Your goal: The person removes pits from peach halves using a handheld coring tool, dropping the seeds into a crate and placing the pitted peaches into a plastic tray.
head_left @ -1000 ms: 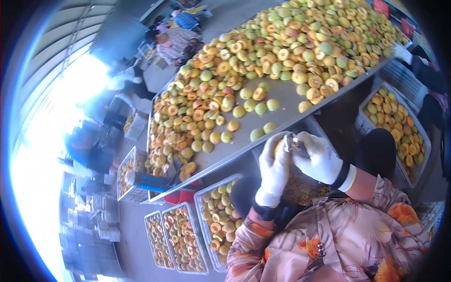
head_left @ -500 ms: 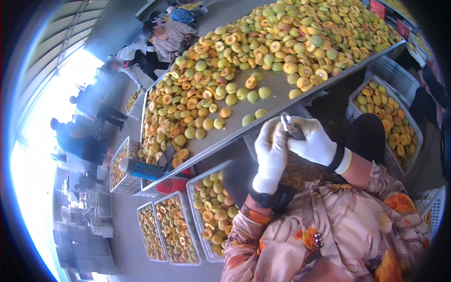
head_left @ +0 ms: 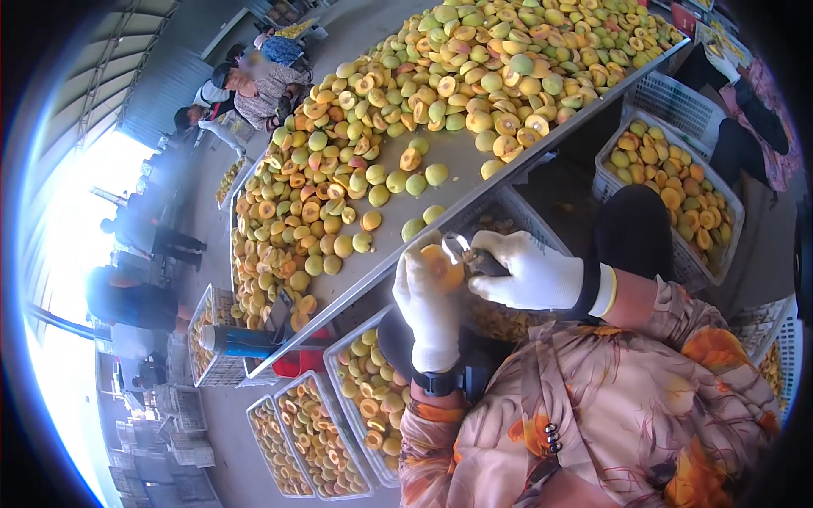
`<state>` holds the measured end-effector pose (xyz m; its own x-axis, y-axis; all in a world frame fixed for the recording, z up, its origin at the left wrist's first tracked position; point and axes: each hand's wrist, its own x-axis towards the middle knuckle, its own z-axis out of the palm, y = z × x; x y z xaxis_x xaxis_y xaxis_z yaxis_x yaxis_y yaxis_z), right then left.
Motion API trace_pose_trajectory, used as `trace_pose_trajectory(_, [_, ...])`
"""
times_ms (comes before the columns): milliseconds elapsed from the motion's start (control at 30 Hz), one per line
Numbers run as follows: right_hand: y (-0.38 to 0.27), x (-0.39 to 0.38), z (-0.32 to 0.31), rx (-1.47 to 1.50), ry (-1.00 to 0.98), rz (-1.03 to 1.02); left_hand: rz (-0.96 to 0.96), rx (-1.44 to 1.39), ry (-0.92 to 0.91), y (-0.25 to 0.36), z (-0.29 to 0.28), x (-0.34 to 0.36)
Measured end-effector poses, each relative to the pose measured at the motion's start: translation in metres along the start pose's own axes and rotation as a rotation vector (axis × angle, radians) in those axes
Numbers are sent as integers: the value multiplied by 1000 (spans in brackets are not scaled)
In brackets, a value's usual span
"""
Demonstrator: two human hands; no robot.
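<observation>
Over my lap, my left hand [head_left: 421, 300], in a white glove, grips a yellow-orange fruit [head_left: 444, 269], fingers curled round its side. My right hand [head_left: 529, 275], also gloved, is closed on a metal tool [head_left: 456, 245] with a curved, shiny loop, which is at the fruit's upper edge. The tool's lower part is mostly hidden in my fingers. Just beyond my hands runs the raised edge of a metal table [head_left: 563, 134], heaped with whole and halved yellow-green fruits [head_left: 520, 63]. A crate [head_left: 508, 199] below the edge is partly hidden by my hands.
Crates of fruit stand lower left [head_left: 362, 464] and right [head_left: 716, 271]. A blue cylinder [head_left: 246, 341] sits at the table's left corner above a red container [head_left: 296, 362]. A co-worker's gloved hand [head_left: 724, 63] is at upper right. Several people [head_left: 267, 93] are at the upper left.
My hands have come leftward in the view, and the fruit's orange face now shows between them. The tool's loop has tilted and sits at the fruit's edge. The surroundings have shifted with the camera.
</observation>
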<state>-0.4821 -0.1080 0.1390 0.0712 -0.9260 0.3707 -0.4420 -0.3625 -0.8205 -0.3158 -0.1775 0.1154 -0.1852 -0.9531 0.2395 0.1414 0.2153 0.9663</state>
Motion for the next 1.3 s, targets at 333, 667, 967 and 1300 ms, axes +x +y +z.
trace_pose_trajectory(333, [4,-4,37,-64,63,-97,17,-100,140,22,17,-12])
trace_pose_trajectory(667, [13,11,19,9,-197,12,-26,-87,123,25,15,2])
trace_pose_trajectory(967, [23,22,31,45,-196,-42,76,-57,208,18,11,3])
trace_pose_trajectory(1300, [19,28,22,46,-400,58,5,-189,78,-3,-4,5])
